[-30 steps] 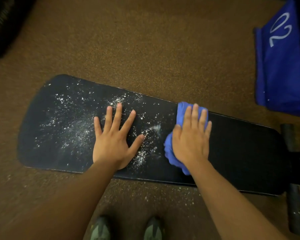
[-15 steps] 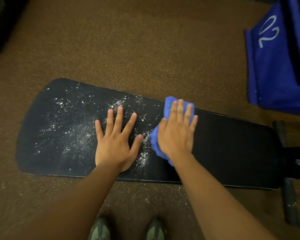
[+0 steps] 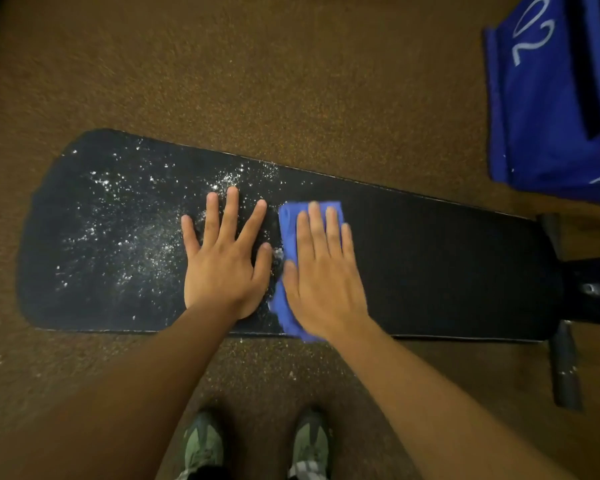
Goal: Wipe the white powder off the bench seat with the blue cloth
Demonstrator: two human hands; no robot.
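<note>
The black bench seat lies across the view, wide end to the left. White powder speckles its left half; the right half looks dark and clean. My left hand rests flat on the seat with fingers spread, among the powder. Right beside it, my right hand presses flat on the crumpled blue cloth, which shows at its fingertips, along its left side and below the wrist. The cloth's left edge almost touches my left thumb. A small clump of powder sits between the two hands.
Brown speckled floor surrounds the bench, with powder specks near my shoes. A blue fabric item marked "02" stands at the upper right. The bench's black frame and crossbar extend at the right.
My right hand has slid the blue cloth leftwards along the seat, up against my left hand. The powder patch between them has shrunk. My left hand has stayed flat in place.
</note>
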